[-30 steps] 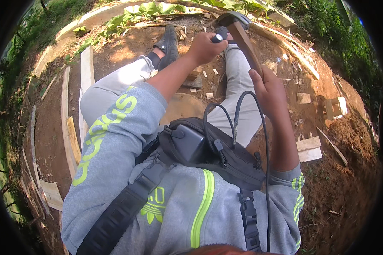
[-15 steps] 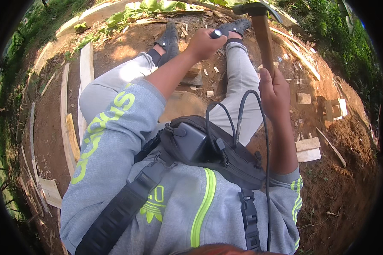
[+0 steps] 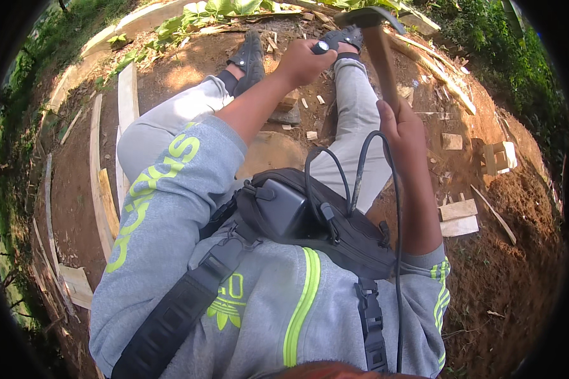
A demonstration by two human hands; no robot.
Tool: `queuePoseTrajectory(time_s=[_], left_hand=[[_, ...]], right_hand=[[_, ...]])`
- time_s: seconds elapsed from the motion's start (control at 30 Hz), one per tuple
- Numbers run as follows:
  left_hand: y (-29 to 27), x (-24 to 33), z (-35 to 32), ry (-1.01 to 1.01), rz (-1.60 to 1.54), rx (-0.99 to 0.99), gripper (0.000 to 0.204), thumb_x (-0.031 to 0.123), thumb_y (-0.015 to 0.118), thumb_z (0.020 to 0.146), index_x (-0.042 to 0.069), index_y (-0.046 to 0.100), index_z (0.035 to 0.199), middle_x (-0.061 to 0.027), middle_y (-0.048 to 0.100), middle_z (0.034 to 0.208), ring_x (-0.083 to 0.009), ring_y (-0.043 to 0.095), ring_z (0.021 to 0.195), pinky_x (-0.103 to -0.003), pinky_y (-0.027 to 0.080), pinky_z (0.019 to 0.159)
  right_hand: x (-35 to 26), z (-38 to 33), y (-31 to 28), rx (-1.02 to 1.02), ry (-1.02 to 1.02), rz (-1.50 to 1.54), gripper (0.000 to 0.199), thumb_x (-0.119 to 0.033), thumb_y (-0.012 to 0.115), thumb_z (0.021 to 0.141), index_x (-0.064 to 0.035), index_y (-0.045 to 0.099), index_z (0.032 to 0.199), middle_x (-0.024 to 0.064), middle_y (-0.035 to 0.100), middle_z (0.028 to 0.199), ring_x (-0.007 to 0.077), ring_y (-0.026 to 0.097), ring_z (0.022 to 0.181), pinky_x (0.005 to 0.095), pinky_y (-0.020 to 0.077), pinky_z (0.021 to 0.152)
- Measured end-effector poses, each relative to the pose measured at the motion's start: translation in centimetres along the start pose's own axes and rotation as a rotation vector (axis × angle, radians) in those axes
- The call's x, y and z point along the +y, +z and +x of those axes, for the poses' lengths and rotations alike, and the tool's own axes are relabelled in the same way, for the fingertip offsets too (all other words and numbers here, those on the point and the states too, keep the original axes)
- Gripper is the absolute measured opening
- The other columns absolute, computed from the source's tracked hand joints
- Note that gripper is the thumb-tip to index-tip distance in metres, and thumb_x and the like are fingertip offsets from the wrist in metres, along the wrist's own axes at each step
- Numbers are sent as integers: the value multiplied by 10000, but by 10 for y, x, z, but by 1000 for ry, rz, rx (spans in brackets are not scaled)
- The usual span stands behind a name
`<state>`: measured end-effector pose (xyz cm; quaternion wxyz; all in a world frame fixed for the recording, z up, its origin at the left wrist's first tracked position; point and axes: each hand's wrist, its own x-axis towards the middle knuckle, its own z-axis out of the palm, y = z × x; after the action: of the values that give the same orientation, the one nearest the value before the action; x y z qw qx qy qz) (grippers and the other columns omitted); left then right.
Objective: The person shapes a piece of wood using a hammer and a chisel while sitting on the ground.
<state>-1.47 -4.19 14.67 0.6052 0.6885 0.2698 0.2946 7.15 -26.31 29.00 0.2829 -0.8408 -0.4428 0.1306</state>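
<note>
From the head camera I look down on a person seated on bare red-brown earth (image 3: 518,265), legs stretched toward the far side, in a grey sweatshirt with lime stripes (image 3: 297,303) and a black chest pouch (image 3: 310,218) trailing black cables.

The right hand (image 3: 403,126) is wrapped tight around the lower end of a wooden-handled hammer with a dark metal head (image 3: 378,44); the handle rises away from the fist so the head sits raised at the far edge of the view, above the right foot. I read that grip, low on the handle, as one taken for swing and leverage.

The left hand (image 3: 305,62) is curled closed at the end of an outstretched arm, reaching between the knees toward the far side. A small dark round-ended object (image 3: 322,46) shows at its fingertips; what it is I cannot tell, though it looks pinched steady under the raised hammer head.

Between the grey-trousered legs lie pale wood chips and offcuts (image 3: 310,120), near the black shoes (image 3: 250,57). Long pale wooden planks (image 3: 98,183) run along the ground on the left, and short sawn wooden blocks (image 3: 458,218) rest on the earth to the right, within arm's reach. Green leafy plants (image 3: 215,9) edge the far side.
</note>
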Motion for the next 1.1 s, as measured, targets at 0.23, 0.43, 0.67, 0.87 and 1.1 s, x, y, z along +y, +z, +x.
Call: queuePoseTrajectory(time_s=[0.23,0.43,0.67,0.87,1.1], left_hand=[[-1,1,9,38,-42,9,350,364,754,895,24,720,817,-6,648,649,-89,559,597,-318,468,573],[1,-1,12,33,-68,-5,349,363,748,898,21,729,829,-7,653,655,-86,563,606,-325,471,575],[2,-7,10,35,-11,-13,377,388,753,896,20,721,819,-16,650,635,-94,561,579,-331,470,555],[-1,-4,14,46,-87,-17,358,372,758,896,27,721,811,6,645,642,-76,562,597,-322,465,561],[-1,-8,7,-9,-136,21,323,345,760,894,23,746,871,-1,689,715,-81,589,647,-318,489,600]], right_hand=[[0,1,-3,-108,49,-172,393,-389,573,1077,-4,628,1018,180,627,750,333,618,694,438,487,686],[9,4,3,11,18,-3,372,-372,577,1076,-4,633,1062,189,629,765,344,621,709,439,490,698],[5,6,3,4,11,52,373,-372,585,1077,-4,646,1074,151,595,724,278,577,653,410,476,669],[8,4,5,0,36,109,367,-359,590,1076,2,650,1094,129,601,722,234,582,665,393,479,670],[52,-1,53,112,193,541,381,-383,514,1127,-80,547,899,-26,469,618,64,443,482,270,364,441]])
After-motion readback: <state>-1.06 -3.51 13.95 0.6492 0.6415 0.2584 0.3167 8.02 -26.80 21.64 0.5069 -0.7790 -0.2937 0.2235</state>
